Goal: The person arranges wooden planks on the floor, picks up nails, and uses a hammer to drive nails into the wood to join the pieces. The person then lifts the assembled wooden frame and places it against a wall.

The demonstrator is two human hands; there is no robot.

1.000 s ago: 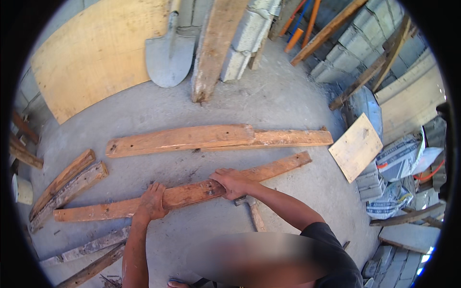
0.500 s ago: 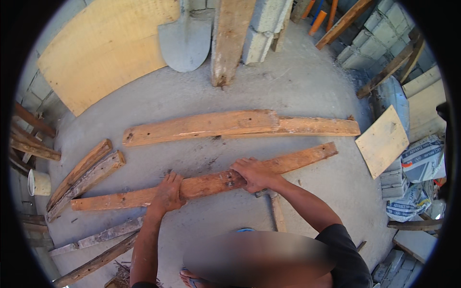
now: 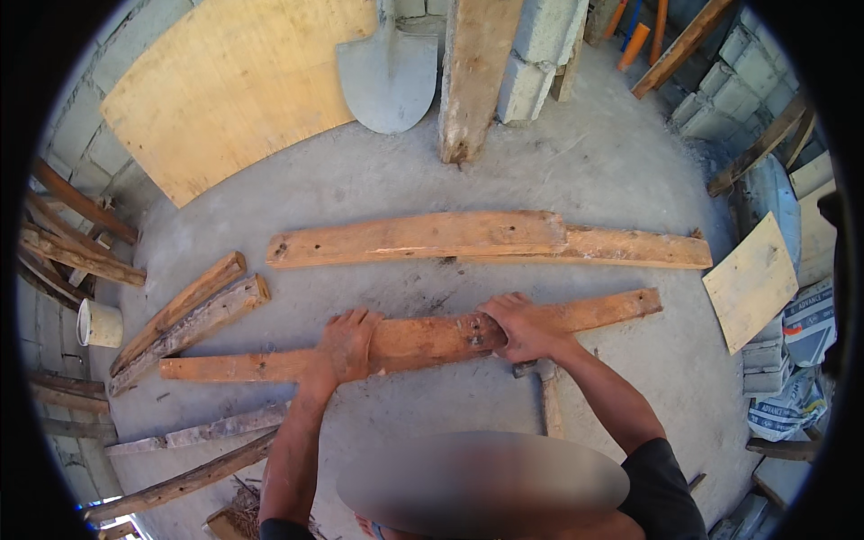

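A long reddish-brown wooden plank (image 3: 423, 344) lies crosswise in front of me, its middle looking wider and nearer than its ends. My left hand (image 3: 346, 346) is closed round it left of the middle, fingers over the far edge. Right of the middle, my right hand (image 3: 522, 326) grips the same plank beside dark marks or holes in the wood. Just below that hand, a hammer (image 3: 551, 405) lies on the floor, its dark head close to the plank's near edge and its lower handle cut off by a blurred patch.
Beyond the plank lie two overlapping boards (image 3: 414, 237). Two short timbers (image 3: 193, 328) rest at left near a white bucket (image 3: 101, 324). A shovel (image 3: 387, 85), a plywood sheet (image 3: 225, 99) and an upright post (image 3: 477, 81) stand at the back. Bags (image 3: 787, 400) and a small board (image 3: 751, 283) are at right.
The whole view has shifted, so things sit farther right. The plank's right end has come nearer to me, and its middle looks wider. Both hands keep their hold.
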